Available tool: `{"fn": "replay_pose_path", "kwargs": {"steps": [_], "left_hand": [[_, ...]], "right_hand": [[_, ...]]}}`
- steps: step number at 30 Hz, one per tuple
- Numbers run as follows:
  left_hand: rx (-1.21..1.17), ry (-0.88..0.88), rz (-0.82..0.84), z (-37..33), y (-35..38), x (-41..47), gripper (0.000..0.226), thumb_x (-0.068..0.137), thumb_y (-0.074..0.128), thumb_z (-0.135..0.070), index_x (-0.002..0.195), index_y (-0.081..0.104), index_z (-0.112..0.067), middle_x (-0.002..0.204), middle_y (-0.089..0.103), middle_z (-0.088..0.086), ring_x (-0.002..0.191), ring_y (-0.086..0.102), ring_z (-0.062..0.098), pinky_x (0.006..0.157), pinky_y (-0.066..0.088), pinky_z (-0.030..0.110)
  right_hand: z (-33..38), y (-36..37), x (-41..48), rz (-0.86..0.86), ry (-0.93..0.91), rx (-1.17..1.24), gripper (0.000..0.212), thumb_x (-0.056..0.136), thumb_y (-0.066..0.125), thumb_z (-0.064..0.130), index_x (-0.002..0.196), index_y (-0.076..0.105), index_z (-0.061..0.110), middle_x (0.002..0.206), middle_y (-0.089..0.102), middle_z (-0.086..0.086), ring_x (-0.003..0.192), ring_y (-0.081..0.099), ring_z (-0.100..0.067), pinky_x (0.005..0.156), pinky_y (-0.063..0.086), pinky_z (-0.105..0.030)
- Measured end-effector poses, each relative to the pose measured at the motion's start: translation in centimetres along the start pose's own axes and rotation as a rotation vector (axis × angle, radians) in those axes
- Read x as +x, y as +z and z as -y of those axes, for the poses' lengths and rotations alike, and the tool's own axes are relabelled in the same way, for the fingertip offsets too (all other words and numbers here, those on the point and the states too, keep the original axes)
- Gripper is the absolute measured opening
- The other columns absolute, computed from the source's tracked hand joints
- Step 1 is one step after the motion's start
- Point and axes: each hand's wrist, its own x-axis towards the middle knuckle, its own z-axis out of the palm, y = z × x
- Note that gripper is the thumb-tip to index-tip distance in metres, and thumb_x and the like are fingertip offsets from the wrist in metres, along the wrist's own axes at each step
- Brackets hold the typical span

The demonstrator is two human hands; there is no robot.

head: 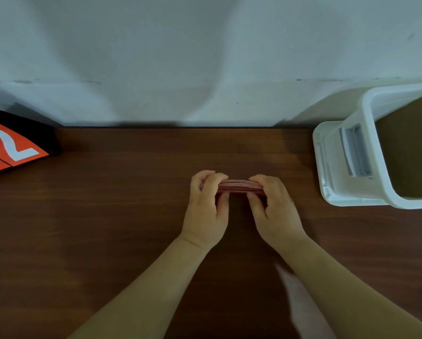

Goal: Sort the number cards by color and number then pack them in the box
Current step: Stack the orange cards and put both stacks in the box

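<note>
Clearly, the stack of cards (pixel 237 186) sits at the frame's centre, edge-on, pinched at its ends by the left hand (pixel 206 206) and right hand (pixel 272 209), probably to square it up. A white bin (pixel 347 167) stands right; an orange box (pixel 9 145) upper left shows a "2".

A dark brown wooden tabletop (pixel 107 216) runs back to a pale, scuffed wall (pixel 180 57). At the right edge a white plastic bin (pixel 366 143) stands on the tabletop near the wall, with a recessed grey handle (pixel 355 152) in its side and a dark inside. A blurred pale shape (pixel 303 302) lies low in the view; what it is cannot be told
</note>
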Motion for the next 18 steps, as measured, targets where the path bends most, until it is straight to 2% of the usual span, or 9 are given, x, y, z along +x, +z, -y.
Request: {"fn": "replay_pose_path", "kwargs": {"steps": [4,8,13,18], "left_hand": [[0.009,0.037,-0.007,0.2,0.0,0.4,0.034,0.097,0.061,-0.017,0.128,0.052,-0.027,0.129,0.042,-0.002,0.107,0.051,0.003,0.087,0.046,0.005],[0.042,0.008,0.043,0.5,0.4,0.5,0.036,0.096,0.062,-0.019,0.125,0.044,-0.034,0.126,0.041,-0.002,0.102,0.054,0.009,0.084,0.052,0.018],[0.103,0.013,0.058,0.0,-0.2,1.5,0.027,0.100,0.059,-0.017,0.121,0.049,-0.031,0.123,0.045,-0.003,0.099,0.056,0.009,0.081,0.053,0.018],[0.166,0.018,0.208,-2.0,-3.4,1.7,0.021,0.103,0.055,-0.026,0.124,0.055,-0.031,0.113,0.052,-0.013,0.096,0.057,0.001,0.077,0.047,0.012]], "right_hand": [[-0.3,0.0,0.3,-0.036,-0.038,-0.013,0.025,0.099,0.061,0.022,0.124,0.059,0.022,0.115,0.056,0.011,0.102,0.054,0.000,0.083,0.043,-0.007],[-0.5,0.3,1.0,-0.011,-0.034,-0.037,0.018,0.098,0.062,0.022,0.116,0.060,0.021,0.109,0.054,0.011,0.093,0.054,0.000,0.075,0.043,-0.008],[0.1,-0.5,1.9,0.040,-0.001,-0.082,0.017,0.100,0.058,0.029,0.117,0.059,0.023,0.109,0.053,0.014,0.091,0.053,0.004,0.071,0.043,-0.007],[2.3,-3.0,0.9,0.136,0.062,-0.099,0.014,0.101,0.057,0.035,0.114,0.055,0.034,0.098,0.054,0.021,0.089,0.055,0.005,0.071,0.042,-0.011]]}}
